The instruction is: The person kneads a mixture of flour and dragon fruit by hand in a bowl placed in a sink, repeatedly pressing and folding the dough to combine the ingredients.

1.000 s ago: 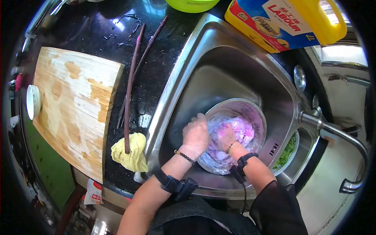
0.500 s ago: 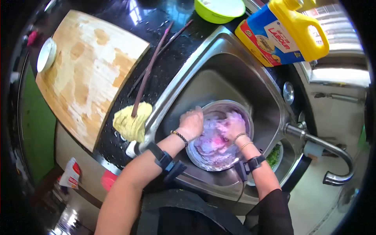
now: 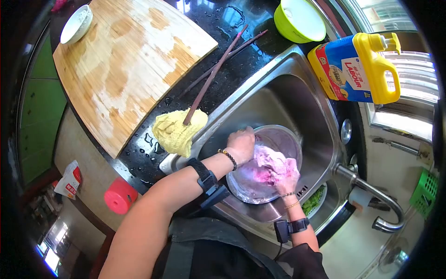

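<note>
A metal basin (image 3: 284, 137) stands inside the sink, its inner wall smeared with whitish residue. Pink and purple dough (image 3: 268, 158) lies in it, brightest pink near the bottom. My left hand (image 3: 240, 143) is closed on the basin's left rim. On the right side, my right hand (image 3: 289, 176) is sunk into the dough with its fingers curled around it; dough partly hides the fingertips. Both wrists carry a bracelet and a black strap with a small device.
Yellow dough (image 3: 179, 132) with chopsticks (image 3: 216, 69) sits left of the sink (image 3: 260, 88). Beyond are a wooden board (image 3: 134, 60), a white bowl (image 3: 76, 25) and a green bowl (image 3: 297, 23). A yellow detergent jug (image 3: 355, 69), faucet (image 3: 371, 186) and greens (image 3: 315, 201) are to the right.
The dough has gone from spread across the basin to a lump gathered at its right. My right hand has moved lower along the basin; my left stays on the rim. The camera view has shifted.
</note>
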